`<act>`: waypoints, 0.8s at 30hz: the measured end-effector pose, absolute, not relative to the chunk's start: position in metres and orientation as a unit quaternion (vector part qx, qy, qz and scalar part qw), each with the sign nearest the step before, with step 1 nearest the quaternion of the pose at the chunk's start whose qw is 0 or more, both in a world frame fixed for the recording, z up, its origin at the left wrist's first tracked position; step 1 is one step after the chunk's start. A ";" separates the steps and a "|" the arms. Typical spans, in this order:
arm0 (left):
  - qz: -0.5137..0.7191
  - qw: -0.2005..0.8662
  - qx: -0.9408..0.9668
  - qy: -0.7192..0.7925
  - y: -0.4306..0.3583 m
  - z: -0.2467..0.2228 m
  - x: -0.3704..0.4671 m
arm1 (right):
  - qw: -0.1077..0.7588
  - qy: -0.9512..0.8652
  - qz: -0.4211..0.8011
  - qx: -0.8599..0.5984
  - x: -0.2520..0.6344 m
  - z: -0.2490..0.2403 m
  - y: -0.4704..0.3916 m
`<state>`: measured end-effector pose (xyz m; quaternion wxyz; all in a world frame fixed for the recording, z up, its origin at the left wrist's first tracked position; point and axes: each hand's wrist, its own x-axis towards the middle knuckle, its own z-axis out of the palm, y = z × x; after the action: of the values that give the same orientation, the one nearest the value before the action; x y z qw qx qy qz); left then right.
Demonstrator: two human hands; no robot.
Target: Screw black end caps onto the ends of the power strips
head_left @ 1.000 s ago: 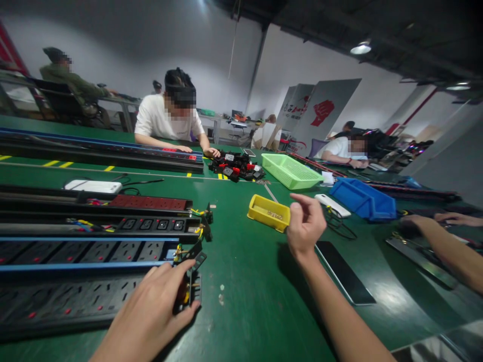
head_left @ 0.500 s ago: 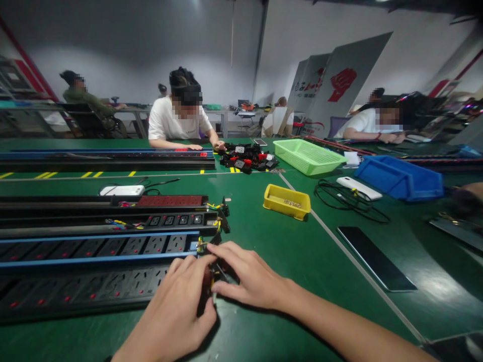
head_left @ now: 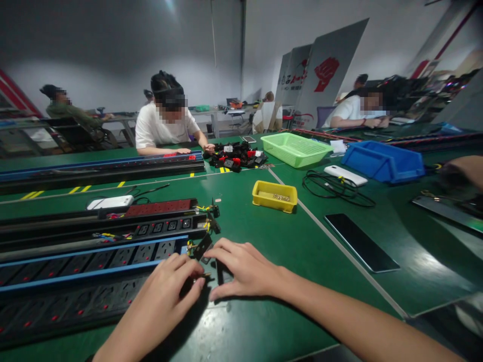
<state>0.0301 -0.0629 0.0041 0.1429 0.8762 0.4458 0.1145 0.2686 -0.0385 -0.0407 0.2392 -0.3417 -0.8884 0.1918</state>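
Observation:
My left hand point(head_left: 169, 281) lies over the right end of the nearest black socket strip point(head_left: 68, 306), its fingers curled round something small at the strip's end that I cannot make out. Just right of it, my right hand point(head_left: 245, 269) has its thumb and fingers around a small black end piece point(head_left: 222, 271). Another dark plate point(head_left: 203, 246) stands tilted at the end of the blue-edged socket strip point(head_left: 147, 252). Behind these lie a strip with several black sockets point(head_left: 172, 226) and one with a dark red socket row point(head_left: 162, 207).
Beyond my hands stand a yellow tray point(head_left: 274, 205) of small metal parts, a green basket point(head_left: 296, 156) and a blue bin point(head_left: 385, 168). A phone point(head_left: 360, 244) and coiled cable point(head_left: 332, 193) lie right. A person point(head_left: 166, 120) sits across, beside a pile of black and red parts point(head_left: 234, 157).
The view has shifted, so most of the scene sits further left. My hands have drawn slightly apart, and the black piece by my right hand now shows more.

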 end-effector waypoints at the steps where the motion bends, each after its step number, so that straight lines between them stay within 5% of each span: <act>1: 0.109 0.143 0.877 0.446 -0.060 0.005 0.029 | 0.237 -0.888 0.180 -0.352 0.271 -0.040 -0.037; 24: 0.072 0.126 0.884 0.445 -0.056 0.014 0.023 | 0.239 -0.879 0.130 -0.391 0.284 -0.041 -0.023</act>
<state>0.0233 -0.0559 0.0136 0.1258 0.8835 0.4454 0.0720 0.2837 -0.0231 -0.0414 0.2389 -0.3907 -0.8794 0.1302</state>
